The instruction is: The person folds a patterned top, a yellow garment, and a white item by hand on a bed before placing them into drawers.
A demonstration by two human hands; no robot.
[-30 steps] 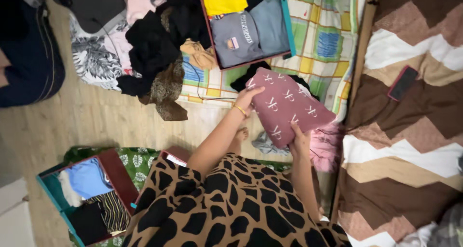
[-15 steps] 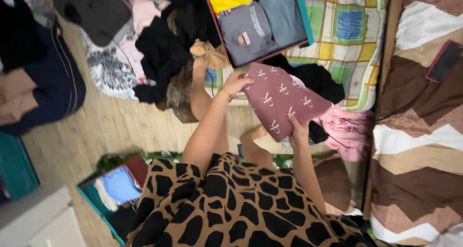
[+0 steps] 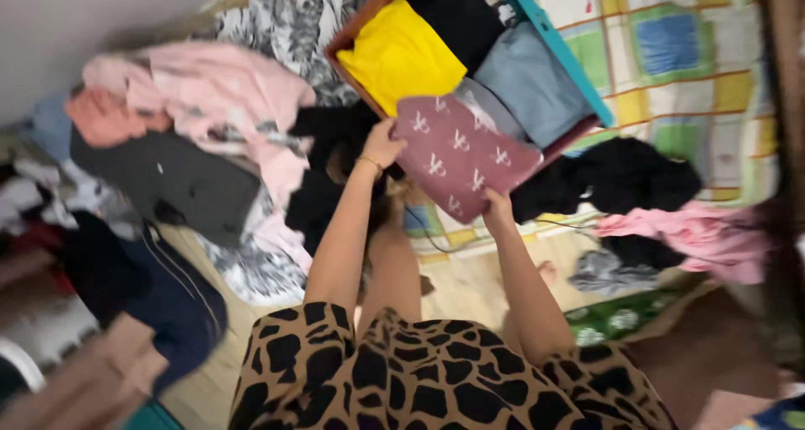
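Both hands grip a folded maroon shirt (image 3: 459,149), left hand (image 3: 383,143) on one end, right hand (image 3: 496,205) on the other, over the storage box (image 3: 560,52) at upper center.

A folded maroon garment (image 3: 457,153) with pale printed marks lies tilted over the near edge of the open box (image 3: 558,52).

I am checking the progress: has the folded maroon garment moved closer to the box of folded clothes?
Yes. The folded maroon garment, earlier short of the box, now overlaps its near edge, over the grey clothes.
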